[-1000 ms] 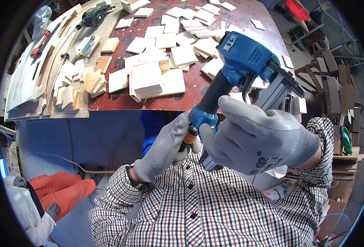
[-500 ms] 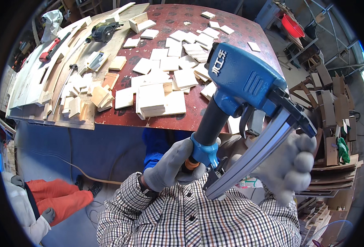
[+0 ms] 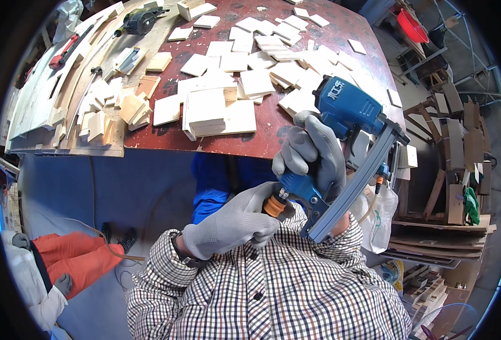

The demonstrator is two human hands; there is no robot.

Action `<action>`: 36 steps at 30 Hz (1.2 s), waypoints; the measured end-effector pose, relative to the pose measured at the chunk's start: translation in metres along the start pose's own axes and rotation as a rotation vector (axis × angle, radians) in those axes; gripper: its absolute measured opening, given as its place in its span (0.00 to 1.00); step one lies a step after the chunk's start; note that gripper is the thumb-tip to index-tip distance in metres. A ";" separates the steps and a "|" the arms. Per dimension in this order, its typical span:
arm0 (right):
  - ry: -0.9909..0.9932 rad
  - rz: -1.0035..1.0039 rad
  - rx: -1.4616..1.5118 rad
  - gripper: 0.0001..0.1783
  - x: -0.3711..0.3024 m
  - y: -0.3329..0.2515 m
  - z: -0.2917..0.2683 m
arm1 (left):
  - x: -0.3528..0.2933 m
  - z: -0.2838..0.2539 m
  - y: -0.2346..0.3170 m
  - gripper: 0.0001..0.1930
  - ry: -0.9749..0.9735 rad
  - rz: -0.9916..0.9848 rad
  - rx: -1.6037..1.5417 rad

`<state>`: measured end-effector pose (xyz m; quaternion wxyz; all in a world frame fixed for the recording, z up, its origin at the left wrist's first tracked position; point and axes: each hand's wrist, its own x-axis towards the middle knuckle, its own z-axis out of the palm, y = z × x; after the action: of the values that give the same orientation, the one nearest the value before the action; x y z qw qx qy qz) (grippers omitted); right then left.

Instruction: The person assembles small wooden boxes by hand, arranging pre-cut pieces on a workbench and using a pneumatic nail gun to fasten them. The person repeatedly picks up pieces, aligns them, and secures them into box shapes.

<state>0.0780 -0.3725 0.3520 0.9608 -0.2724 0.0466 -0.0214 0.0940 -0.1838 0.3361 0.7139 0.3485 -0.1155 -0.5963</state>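
A red desk (image 3: 318, 122) strewn with wood squares (image 3: 216, 107) lies beyond. The right hand (image 3: 312, 150) grips the blue nail gun (image 3: 346, 113); the left hand (image 3: 233, 224) pinches its orange air fitting (image 3: 273, 205). Best seat it squarely, muzzle pointed away.

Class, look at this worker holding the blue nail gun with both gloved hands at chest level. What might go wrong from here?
1. The left hand pinches the orange fitting at the nail gun base; a glove could snag or the fitting might slip.
2. The right hand wraps the handle, so a finger may press the trigger while the tool is close to the body.
3. Wood tiles crowd the table edge and could be knocked off.
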 end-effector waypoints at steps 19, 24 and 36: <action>-0.084 -0.277 -0.059 0.13 0.004 0.011 -0.022 | -0.019 0.015 -0.034 0.29 0.533 0.321 1.048; -0.224 -0.329 0.049 0.10 0.004 0.003 -0.027 | -0.021 0.015 -0.030 0.29 0.456 0.266 1.090; -0.152 -0.411 0.033 0.13 -0.006 0.003 -0.005 | -0.014 0.017 -0.025 0.32 0.483 0.331 1.001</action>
<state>0.0717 -0.3724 0.3466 0.9414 -0.2610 -0.0831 -0.1970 0.0612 -0.1784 0.3365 0.5520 0.7471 -0.2700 -0.2533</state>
